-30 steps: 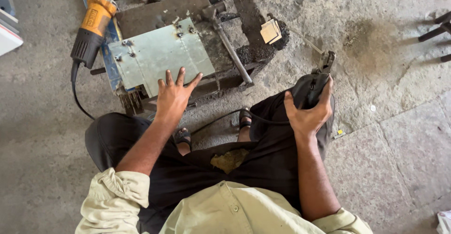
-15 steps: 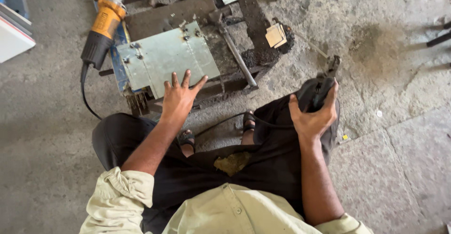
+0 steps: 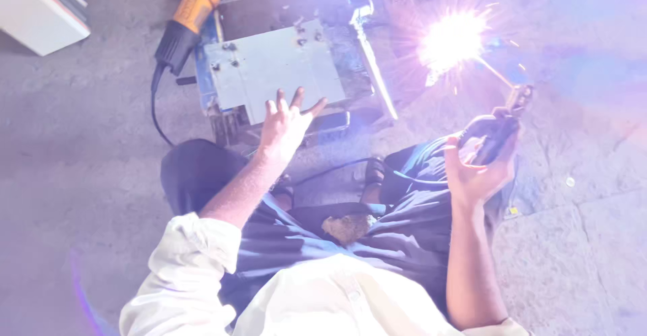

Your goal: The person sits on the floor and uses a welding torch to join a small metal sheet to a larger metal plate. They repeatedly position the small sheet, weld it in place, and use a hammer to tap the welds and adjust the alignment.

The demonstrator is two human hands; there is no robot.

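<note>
The right hand [image 3: 480, 167] holds a dark welding holder [image 3: 495, 134], its fingers [image 3: 465, 148] closed around the grip. From the top of the holder a thin rod [image 3: 494, 72] goes up and to the left, and at its end there is a very bright arc [image 3: 450, 38] with sparks around it, above the floor [image 3: 573, 241] at the upper right. The glare washes the whole picture in violet, so the piece under the arc cannot be seen.

The left hand [image 3: 286, 124] lies flat with its fingers [image 3: 297, 98] spread wide, and it holds nothing. It rests on the lower edge of a grey metal plate [image 3: 269, 66], which sits on a dark metal frame [image 3: 317, 124]. A metal bar [image 3: 371, 59] runs along the right side of the plate, between the plate and the arc.

Just beside the plate, at the upper left, lies an orange and black grinder [image 3: 183, 26], and its cable [image 3: 156, 117] curves down over the floor. A white box [image 3: 40, 16] is in the upper left corner, well apart from the hands.
</note>
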